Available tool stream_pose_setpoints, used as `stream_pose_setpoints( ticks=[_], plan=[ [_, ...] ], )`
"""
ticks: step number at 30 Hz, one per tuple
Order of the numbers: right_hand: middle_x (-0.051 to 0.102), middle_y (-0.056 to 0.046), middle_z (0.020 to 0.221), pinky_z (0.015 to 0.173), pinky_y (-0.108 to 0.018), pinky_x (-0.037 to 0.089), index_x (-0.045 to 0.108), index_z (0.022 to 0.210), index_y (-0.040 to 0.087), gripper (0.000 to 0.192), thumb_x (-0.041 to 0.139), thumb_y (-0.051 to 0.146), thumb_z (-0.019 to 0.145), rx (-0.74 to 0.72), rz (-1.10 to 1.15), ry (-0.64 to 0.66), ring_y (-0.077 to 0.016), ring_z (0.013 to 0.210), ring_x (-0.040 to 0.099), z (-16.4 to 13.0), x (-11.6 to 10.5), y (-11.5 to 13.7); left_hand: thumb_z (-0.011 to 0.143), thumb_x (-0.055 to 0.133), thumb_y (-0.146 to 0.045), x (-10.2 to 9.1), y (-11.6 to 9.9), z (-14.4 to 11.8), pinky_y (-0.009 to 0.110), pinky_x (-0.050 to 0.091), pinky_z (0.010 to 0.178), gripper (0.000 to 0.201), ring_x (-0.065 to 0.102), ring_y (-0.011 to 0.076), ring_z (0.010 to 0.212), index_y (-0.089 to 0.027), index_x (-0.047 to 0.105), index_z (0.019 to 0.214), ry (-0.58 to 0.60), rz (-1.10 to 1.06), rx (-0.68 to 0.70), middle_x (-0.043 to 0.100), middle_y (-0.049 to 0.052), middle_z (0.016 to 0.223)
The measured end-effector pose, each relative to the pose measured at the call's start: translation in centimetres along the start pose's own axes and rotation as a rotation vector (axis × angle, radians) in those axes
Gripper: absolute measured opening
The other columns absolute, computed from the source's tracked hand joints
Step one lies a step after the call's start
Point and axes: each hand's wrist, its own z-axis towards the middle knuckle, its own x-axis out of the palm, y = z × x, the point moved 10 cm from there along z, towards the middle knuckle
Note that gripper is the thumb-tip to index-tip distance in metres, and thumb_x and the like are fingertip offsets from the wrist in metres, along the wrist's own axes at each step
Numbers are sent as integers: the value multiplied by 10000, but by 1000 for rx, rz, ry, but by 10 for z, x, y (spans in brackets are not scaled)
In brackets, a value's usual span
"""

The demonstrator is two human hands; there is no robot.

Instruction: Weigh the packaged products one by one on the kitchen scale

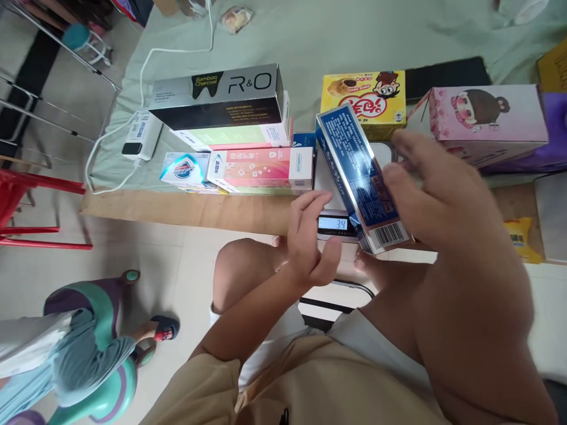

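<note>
My right hand grips a blue toothpaste-type box by its right edge; some of the fingers are hidden and the hand is slightly blurred. The box leans at an angle over a white digital scale, whose lit display appears to read 34. Just left of the display, my left hand hovers with bent fingers and thumb apart, holding nothing. Beside the scale lie a pink box and a white-and-blue soap box. Behind the blue box stands a yellow snack box.
A black-and-silver R&O box rests on other boxes at left. Near it, a white power strip trails a cable. To the right are a pink cartoon box and a yellow packet. A person sits at lower left.
</note>
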Motion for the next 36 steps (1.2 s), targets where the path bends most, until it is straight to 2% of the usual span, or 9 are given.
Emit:
stream_pose_setpoints(
  ticks=[3,7,12,16,19,23,27,32,36],
  plan=[
    [747,-22,1267,1138,-559,551,691,1328,302,385,603,332,955,113,-47,-139,-277,1218,720,0,-20,-5,1021,439,-407,-16,2,-4,361,595,923,430,641,225,1085,-152,620,1316,-60,3,69,630,122,1169],
    [772,-41,1174,1034,-493,622,752,1208,223,315,575,258,950,41,14,-274,-240,1140,752,0,-30,5,1011,427,-365,-24,4,-5,362,589,897,375,650,223,1040,-165,647,1240,-95,-14,104,653,105,1106],
    [744,3,1219,1135,-537,579,728,1226,330,305,507,286,1020,9,19,-236,-258,1220,728,-1,-28,6,999,439,-331,-20,9,-3,358,563,888,323,638,221,1003,-159,655,1167,-90,-47,92,654,96,1046],
    [729,-18,1200,1108,-526,595,706,1227,322,293,479,331,1041,-38,-18,-224,-266,1212,728,-1,-28,9,1010,437,-339,-17,11,-3,354,547,861,311,632,222,977,-166,651,1154,-78,-81,81,654,89,1017],
    [724,-56,1225,1064,-527,611,669,1290,279,330,560,386,997,-5,-21,-134,-276,1188,727,-2,-11,5,1028,432,-354,-11,11,-1,343,540,789,304,639,216,936,-165,645,1136,-19,-97,42,648,90,1001],
    [604,-126,1437,1094,-604,572,549,1457,246,649,700,451,860,-69,-121,75,-329,1291,644,-10,31,11,1040,437,-362,-4,8,1,342,542,785,292,648,218,946,-166,641,1116,48,-92,13,643,101,1024],
    [533,-171,1423,938,-553,618,532,1490,281,800,774,504,761,-12,-301,120,-340,1160,656,-15,45,8,1046,424,-352,-2,6,3,355,548,829,277,645,217,944,-173,631,1088,54,-49,26,641,99,1015],
    [669,-130,1194,932,-585,596,530,1489,291,723,673,390,788,170,-448,121,-338,1080,673,-11,28,10,1048,412,-331,-12,7,6,365,533,809,249,632,211,908,-193,619,1039,-37,4,74,629,75,974],
    [706,-121,1263,1015,-634,577,590,1421,266,695,675,400,744,119,-431,-34,-372,1162,688,-28,-11,37,1032,452,-351,-51,15,12,397,514,800,228,608,217,907,-220,638,1013,-264,-1,92,589,67,990]
  ],
)
